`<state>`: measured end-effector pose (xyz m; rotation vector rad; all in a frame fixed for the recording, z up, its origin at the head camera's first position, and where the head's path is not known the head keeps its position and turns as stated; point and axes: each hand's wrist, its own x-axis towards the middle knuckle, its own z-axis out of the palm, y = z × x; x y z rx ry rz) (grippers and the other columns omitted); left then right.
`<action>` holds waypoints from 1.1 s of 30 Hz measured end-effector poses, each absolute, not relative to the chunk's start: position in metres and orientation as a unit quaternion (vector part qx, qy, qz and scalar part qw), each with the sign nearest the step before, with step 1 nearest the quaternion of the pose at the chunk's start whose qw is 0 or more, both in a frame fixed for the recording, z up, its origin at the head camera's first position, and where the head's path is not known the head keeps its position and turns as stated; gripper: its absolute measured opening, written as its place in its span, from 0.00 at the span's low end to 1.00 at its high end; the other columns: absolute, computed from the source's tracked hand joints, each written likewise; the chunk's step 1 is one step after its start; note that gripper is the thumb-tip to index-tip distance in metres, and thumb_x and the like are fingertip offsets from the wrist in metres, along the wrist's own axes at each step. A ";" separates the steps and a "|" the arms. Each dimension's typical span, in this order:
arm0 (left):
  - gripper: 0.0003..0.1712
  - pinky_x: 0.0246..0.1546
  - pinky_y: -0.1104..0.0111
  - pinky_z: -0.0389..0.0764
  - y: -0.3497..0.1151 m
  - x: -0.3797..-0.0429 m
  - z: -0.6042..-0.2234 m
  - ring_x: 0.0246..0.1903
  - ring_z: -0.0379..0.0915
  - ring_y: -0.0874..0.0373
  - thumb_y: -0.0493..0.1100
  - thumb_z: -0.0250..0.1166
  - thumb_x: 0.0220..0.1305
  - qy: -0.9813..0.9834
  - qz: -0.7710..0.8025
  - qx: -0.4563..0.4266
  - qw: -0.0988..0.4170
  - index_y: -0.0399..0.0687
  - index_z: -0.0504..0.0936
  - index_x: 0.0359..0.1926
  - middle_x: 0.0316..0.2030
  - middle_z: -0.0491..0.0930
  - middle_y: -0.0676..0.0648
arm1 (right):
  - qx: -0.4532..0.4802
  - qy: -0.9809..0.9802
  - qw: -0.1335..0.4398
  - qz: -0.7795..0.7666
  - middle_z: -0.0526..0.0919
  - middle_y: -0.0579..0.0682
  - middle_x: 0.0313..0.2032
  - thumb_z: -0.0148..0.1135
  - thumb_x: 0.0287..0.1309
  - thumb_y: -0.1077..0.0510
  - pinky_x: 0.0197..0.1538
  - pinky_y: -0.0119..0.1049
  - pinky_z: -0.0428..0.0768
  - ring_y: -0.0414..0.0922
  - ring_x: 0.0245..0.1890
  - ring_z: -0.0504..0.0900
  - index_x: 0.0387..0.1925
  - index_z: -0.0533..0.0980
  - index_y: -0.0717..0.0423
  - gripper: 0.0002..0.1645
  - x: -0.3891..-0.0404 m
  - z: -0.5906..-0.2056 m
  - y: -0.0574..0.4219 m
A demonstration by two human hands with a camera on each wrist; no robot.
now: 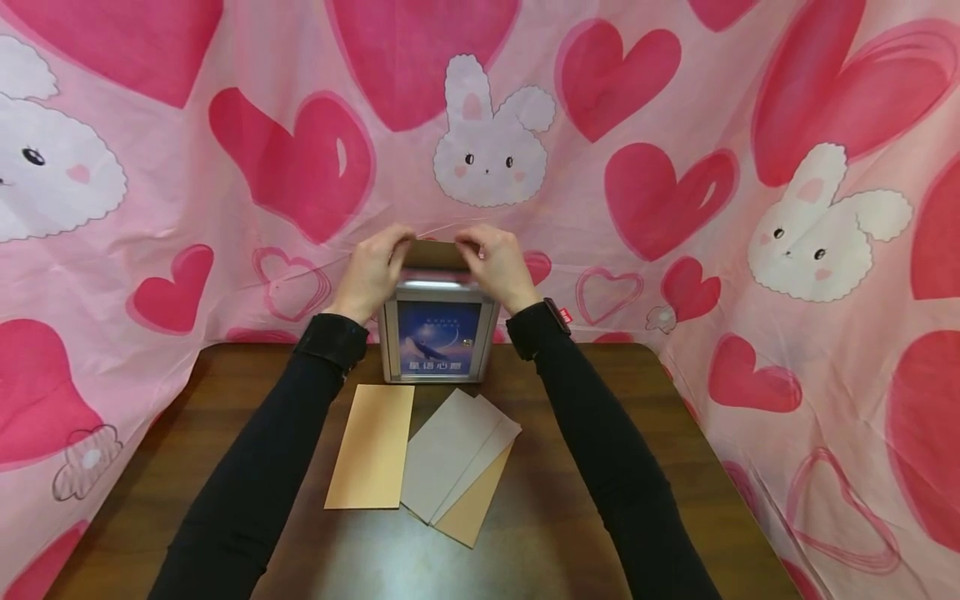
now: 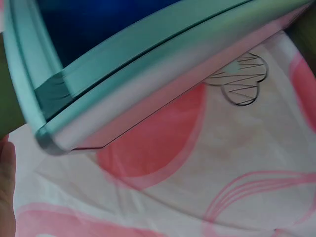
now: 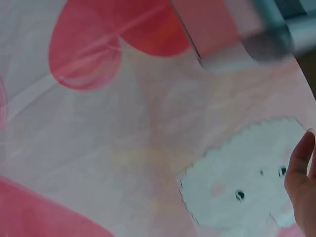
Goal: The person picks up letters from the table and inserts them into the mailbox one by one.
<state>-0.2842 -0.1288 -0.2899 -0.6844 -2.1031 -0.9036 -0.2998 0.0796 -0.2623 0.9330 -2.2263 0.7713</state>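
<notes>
A silver-framed box (image 1: 487, 333) stands upright at the table's back edge, its front a dark blue picture of a whale and a moon with white characters. Just above its top, a brown board (image 1: 433, 255) is pinched at its left end by my left hand (image 1: 372, 268) and at its right end by my right hand (image 1: 501, 265). How far the board reaches behind or into the box is hidden. The left wrist view catches the box's frame (image 2: 148, 74) and a bit of my left hand (image 2: 6, 182). My right hand (image 3: 302, 182) shows at the right wrist view's edge, below a blurred box corner (image 3: 269, 39).
A tan board (image 1: 371, 446) lies on the wooden table (image 1: 600, 500) in front of the box. Beside it, grey boards (image 1: 450, 450) overlap a tan one (image 1: 476, 508). A pink cloth (image 1: 405, 183) with hearts and rabbits hangs behind and at both sides.
</notes>
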 end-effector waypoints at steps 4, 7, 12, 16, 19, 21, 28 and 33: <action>0.11 0.54 0.52 0.75 -0.131 -0.287 -0.300 0.50 0.75 0.44 0.33 0.58 0.66 -0.832 -0.334 -0.262 0.358 0.33 0.81 0.46 0.45 0.82 0.35 | 0.322 -0.867 0.266 0.272 0.87 0.56 0.40 0.61 0.60 0.63 0.50 0.42 0.81 0.47 0.42 0.81 0.41 0.84 0.63 0.11 -0.304 -0.275 0.079; 0.11 0.60 0.50 0.69 -0.132 -0.289 -0.307 0.55 0.69 0.42 0.34 0.59 0.66 -0.849 -0.313 -0.253 0.341 0.33 0.81 0.46 0.49 0.79 0.34 | 0.301 -0.885 0.242 0.261 0.87 0.55 0.41 0.60 0.61 0.61 0.51 0.43 0.79 0.47 0.43 0.79 0.43 0.84 0.60 0.11 -0.306 -0.284 0.078; 0.12 0.61 0.41 0.62 -0.132 -0.289 -0.317 0.62 0.60 0.38 0.39 0.59 0.65 -0.878 -0.260 -0.218 0.338 0.35 0.83 0.43 0.53 0.77 0.32 | 0.293 -0.898 0.244 0.219 0.87 0.53 0.39 0.58 0.62 0.57 0.52 0.46 0.75 0.49 0.44 0.75 0.40 0.84 0.56 0.12 -0.307 -0.294 0.074; 0.13 0.60 0.39 0.61 -0.133 -0.287 -0.323 0.64 0.56 0.38 0.42 0.58 0.66 -0.888 -0.250 -0.200 0.330 0.38 0.83 0.43 0.56 0.74 0.31 | 0.282 -0.905 0.257 0.188 0.85 0.53 0.41 0.57 0.63 0.53 0.52 0.50 0.72 0.51 0.47 0.72 0.40 0.85 0.55 0.14 -0.306 -0.299 0.070; 0.14 0.62 0.39 0.58 -0.135 -0.284 -0.327 0.66 0.53 0.38 0.43 0.57 0.67 -0.891 -0.259 -0.195 0.318 0.38 0.82 0.46 0.58 0.72 0.31 | 0.261 -0.910 0.264 0.185 0.82 0.55 0.44 0.57 0.62 0.52 0.54 0.53 0.69 0.52 0.50 0.69 0.41 0.84 0.56 0.15 -0.304 -0.302 0.068; 0.15 0.63 0.38 0.56 -0.137 -0.280 -0.330 0.66 0.52 0.38 0.43 0.57 0.67 -0.891 -0.269 -0.193 0.311 0.38 0.81 0.48 0.60 0.70 0.31 | 0.250 -0.910 0.271 0.192 0.80 0.56 0.45 0.57 0.62 0.52 0.55 0.54 0.67 0.53 0.53 0.67 0.41 0.84 0.56 0.15 -0.302 -0.304 0.067; 0.21 0.63 0.39 0.56 -0.145 -0.262 -0.334 0.66 0.52 0.40 0.47 0.57 0.67 -0.890 -0.261 -0.164 0.335 0.39 0.77 0.55 0.62 0.67 0.32 | 0.254 -0.889 0.295 0.241 0.79 0.57 0.46 0.59 0.60 0.54 0.54 0.54 0.67 0.53 0.54 0.66 0.38 0.84 0.56 0.12 -0.283 -0.306 0.064; 0.21 0.61 0.39 0.58 -0.155 -0.248 -0.338 0.64 0.56 0.40 0.47 0.59 0.66 -0.880 -0.273 -0.141 0.363 0.37 0.77 0.54 0.60 0.68 0.33 | 0.283 -0.864 0.315 0.272 0.79 0.57 0.44 0.61 0.58 0.56 0.49 0.54 0.69 0.53 0.53 0.67 0.36 0.84 0.57 0.10 -0.258 -0.310 0.060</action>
